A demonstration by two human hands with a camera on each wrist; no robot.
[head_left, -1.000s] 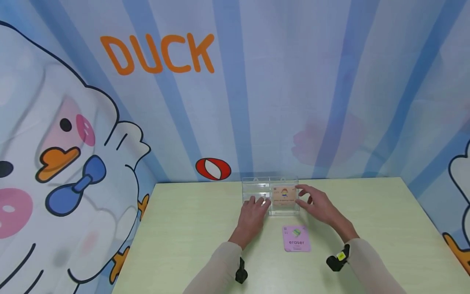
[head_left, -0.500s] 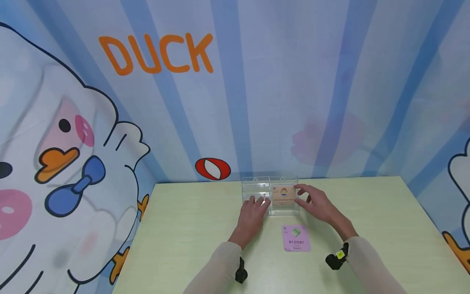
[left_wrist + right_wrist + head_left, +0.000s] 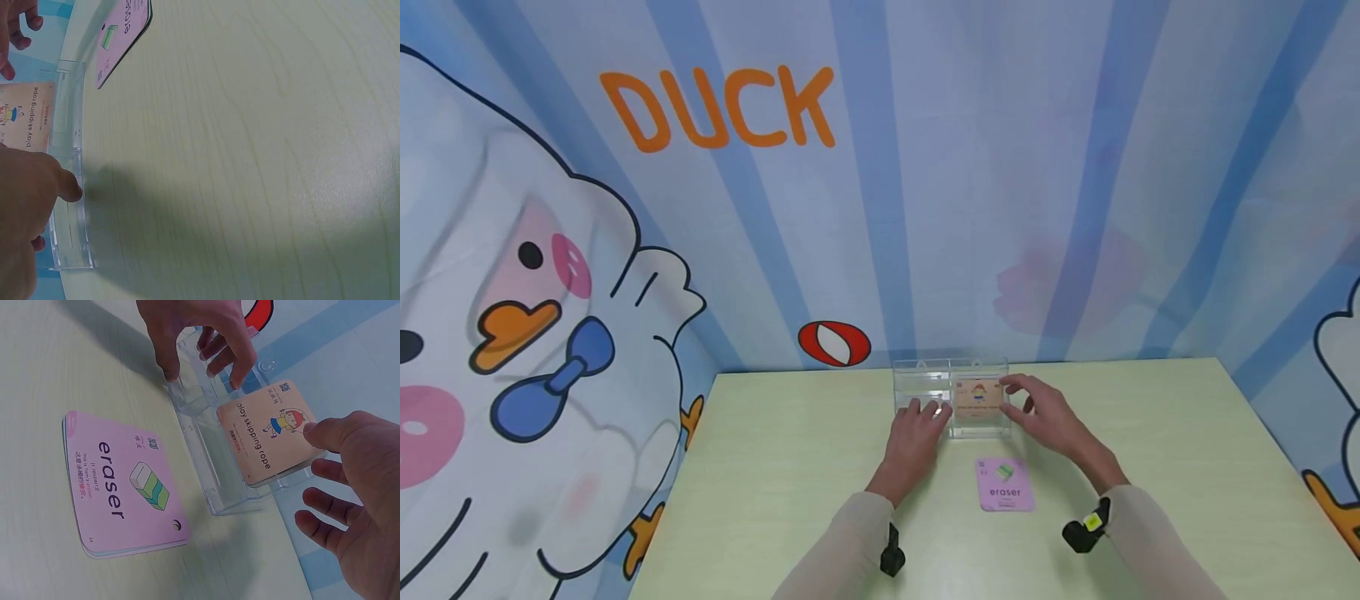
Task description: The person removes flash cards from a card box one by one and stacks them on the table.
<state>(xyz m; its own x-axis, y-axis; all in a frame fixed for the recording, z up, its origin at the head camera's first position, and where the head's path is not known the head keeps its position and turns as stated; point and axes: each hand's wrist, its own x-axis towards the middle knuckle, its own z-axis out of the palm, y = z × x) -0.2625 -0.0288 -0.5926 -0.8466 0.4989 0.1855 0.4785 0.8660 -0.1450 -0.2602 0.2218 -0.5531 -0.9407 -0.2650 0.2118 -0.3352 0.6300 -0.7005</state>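
A clear plastic card holder [image 3: 922,383] stands near the table's back edge. A stack of orange cards [image 3: 265,431], its front one reading "play skipping rope", leans in the right compartment. My left hand [image 3: 913,440] grips the holder's left part, with one digit over its front rim and fingers curled inside in the right wrist view. My right hand [image 3: 1048,417] pinches the stack at its right edge; one fingertip [image 3: 312,429] lies on the front card. The other fingers are bent beside the holder. How far the stack reaches down into the slot is hard to tell.
A stack of purple "eraser" cards [image 3: 1004,486] lies flat on the pale table [image 3: 790,467], in front of the holder and between the forearms. Behind the table hangs a blue striped curtain [image 3: 925,208] with cartoon ducks. Small black cameras sit at both wrists.
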